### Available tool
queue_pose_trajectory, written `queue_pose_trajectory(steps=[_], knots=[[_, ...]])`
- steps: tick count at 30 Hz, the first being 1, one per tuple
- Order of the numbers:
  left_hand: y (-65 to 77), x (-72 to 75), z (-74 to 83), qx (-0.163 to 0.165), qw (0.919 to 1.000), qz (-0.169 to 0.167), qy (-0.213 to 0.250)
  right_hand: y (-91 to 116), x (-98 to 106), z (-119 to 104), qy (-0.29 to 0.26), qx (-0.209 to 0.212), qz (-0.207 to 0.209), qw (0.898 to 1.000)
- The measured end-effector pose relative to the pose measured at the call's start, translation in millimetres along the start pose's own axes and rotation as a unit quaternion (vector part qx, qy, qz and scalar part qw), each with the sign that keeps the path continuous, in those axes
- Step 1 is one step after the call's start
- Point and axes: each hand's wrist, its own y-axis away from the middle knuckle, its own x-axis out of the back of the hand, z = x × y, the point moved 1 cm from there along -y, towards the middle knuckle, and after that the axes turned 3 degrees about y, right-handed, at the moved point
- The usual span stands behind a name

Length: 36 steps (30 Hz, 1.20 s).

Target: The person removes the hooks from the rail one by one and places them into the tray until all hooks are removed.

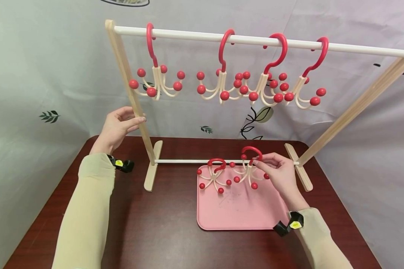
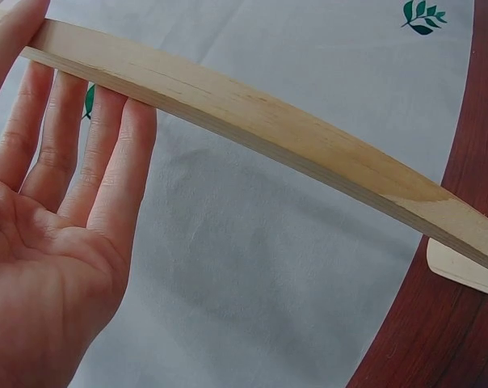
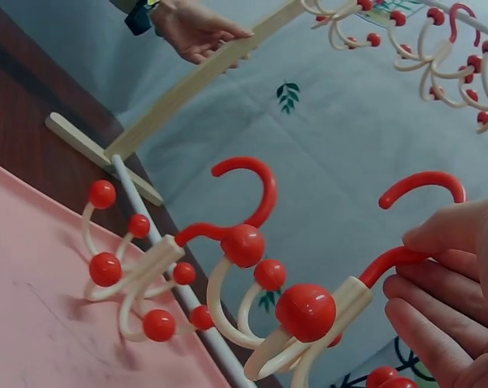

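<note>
Head view: right hand (image 1: 277, 173) pinches a hanger (image 1: 249, 170) near the base of its red hook (image 3: 426, 179), over the far part of the pink tray (image 1: 242, 215), beside a second hanger (image 1: 214, 176) (can't tell if the held one touches the tray). Left hand (image 1: 116, 125) has the wooden post (image 1: 135, 102) between thumb and fingers. Held hanger looks light, stiff, probably smooth plastic, maybe slightly slippery; thin ball-tipped arms (image 3: 305, 312) could snag, so hook base seems the best hold.
</note>
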Motion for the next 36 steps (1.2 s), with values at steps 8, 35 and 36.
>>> queue_pose_trajectory(steps=[8, 35, 36], knots=[[-0.1, 0.7, -0.2, 0.004, 0.9999, 0.004, -0.013, 5.1, -11.3, 10.6, 0.014, -0.02, -0.012, 1.0], [-0.3, 1.0, -0.6, 0.007, 1.0, 0.006, 0.001, 5.6, -32.7, 44.5, -0.014, -0.063, -0.038, 0.997], [-0.4, 1.0, -0.5, 0.006, 1.0, 0.005, 0.001, 5.6, -32.5, 44.4, -0.015, -0.064, -0.037, 0.997]])
